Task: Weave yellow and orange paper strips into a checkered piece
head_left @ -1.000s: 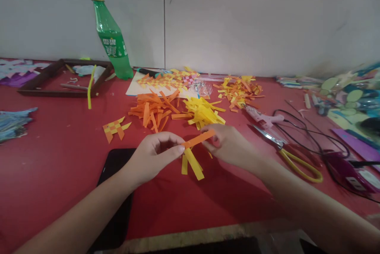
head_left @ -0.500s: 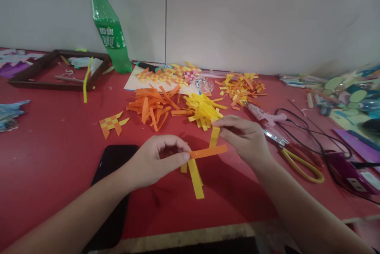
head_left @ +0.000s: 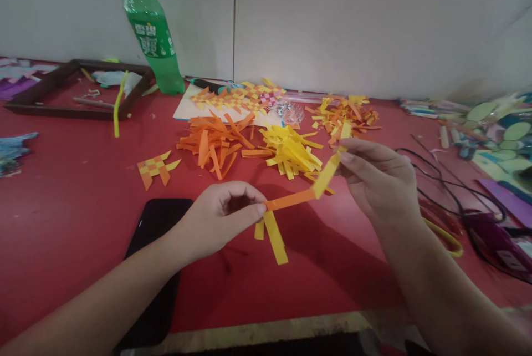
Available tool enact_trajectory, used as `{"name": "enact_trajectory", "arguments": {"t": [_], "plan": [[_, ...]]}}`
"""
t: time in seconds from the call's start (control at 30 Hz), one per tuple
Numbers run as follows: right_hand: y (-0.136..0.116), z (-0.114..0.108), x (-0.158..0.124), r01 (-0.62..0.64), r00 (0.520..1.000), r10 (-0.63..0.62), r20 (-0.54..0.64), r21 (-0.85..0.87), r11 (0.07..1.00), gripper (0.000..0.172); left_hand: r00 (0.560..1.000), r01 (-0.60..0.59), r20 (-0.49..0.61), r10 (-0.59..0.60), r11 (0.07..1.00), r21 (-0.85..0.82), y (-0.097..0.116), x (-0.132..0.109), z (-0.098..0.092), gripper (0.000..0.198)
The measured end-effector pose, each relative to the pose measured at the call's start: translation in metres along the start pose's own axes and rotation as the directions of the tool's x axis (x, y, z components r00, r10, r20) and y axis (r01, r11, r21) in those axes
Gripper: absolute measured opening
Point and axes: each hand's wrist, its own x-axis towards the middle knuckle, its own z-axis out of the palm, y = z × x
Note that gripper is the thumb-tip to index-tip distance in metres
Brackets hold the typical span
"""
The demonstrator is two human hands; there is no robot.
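Observation:
My left hand (head_left: 233, 217) is closed, thumb against fingers, on an orange paper strip (head_left: 291, 199) and on yellow paper strips (head_left: 276, 239) that hang down below it. My right hand (head_left: 376, 173) pinches another yellow paper strip (head_left: 328, 173). Its lower end meets the free end of the orange strip; whether it lies over or under is hard to tell. Behind the hands are a pile of orange strips (head_left: 216, 142) and a pile of yellow strips (head_left: 291, 151). A woven paper fish (head_left: 155, 169) lies to the left.
A black phone (head_left: 153, 289) lies under my left forearm. A green bottle (head_left: 153, 34) stands by the wall, beside a brown frame (head_left: 41, 112). Several woven fish (head_left: 233, 100) lie on a paper sheet. Mixed offcuts (head_left: 349, 115), a black cable (head_left: 440, 178) and scissors handles (head_left: 449, 239) are at right.
My right hand has moved right and slightly up with the yellow strip, whose lower end is now at the orange strip's tip. The left hand keeps its grip almost in place.

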Motion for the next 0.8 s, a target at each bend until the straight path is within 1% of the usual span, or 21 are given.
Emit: {"name": "enact_trajectory", "arguments": {"t": [0.03,0.1,0.2,0.3,0.37,0.47,0.57,0.67,0.73,0.8], "plan": [[-0.002,-0.002,0.001,-0.004,1.000,0.004,0.007,-0.004,1.000,0.019,1.000,0.008,-0.021,-0.008,1.000,0.019,0.000,0.001,0.000,0.015],[-0.007,-0.006,0.000,-0.018,0.997,0.018,0.069,-0.008,1.000,0.019,0.998,0.032,-0.061,-0.029,0.998,0.054,-0.001,0.002,0.000,0.018],[-0.014,-0.005,-0.007,-0.025,0.970,0.033,0.242,-0.036,0.999,0.023,0.995,0.065,-0.079,-0.059,0.995,0.079,-0.001,0.003,0.000,0.020],[-0.017,0.004,-0.020,0.067,0.922,-0.012,0.388,-0.129,0.989,0.027,0.995,0.080,-0.072,-0.074,0.993,0.088,-0.001,0.003,0.000,0.019],[-0.017,0.012,-0.030,0.148,0.896,-0.042,0.442,-0.208,0.967,0.028,0.994,0.092,-0.067,-0.086,0.990,0.107,-0.001,0.003,0.000,0.019],[-0.016,0.022,-0.039,0.241,0.880,-0.079,0.468,-0.298,0.924,0.028,0.994,0.097,-0.057,-0.090,0.986,0.139,0.000,0.002,0.001,0.020],[-0.014,0.025,-0.042,0.284,0.876,-0.091,0.474,-0.354,0.891,0.028,0.994,0.103,-0.031,-0.100,0.987,0.121,0.001,0.002,0.002,0.018],[-0.011,0.024,-0.042,0.291,0.877,-0.100,0.471,-0.353,0.889,0.035,0.993,0.118,0.019,-0.120,0.989,0.086,0.002,0.000,0.004,0.012],[-0.009,0.023,-0.041,0.279,0.874,-0.097,0.477,-0.327,0.903,0.032,0.990,0.122,0.063,-0.125,0.991,0.051,0.001,-0.002,0.005,0.009],[-0.009,0.022,-0.040,0.239,0.867,-0.072,0.493,-0.284,0.929,0.027,0.988,0.125,0.087,-0.127,0.992,0.025,0.001,-0.003,0.005,0.007]]}}
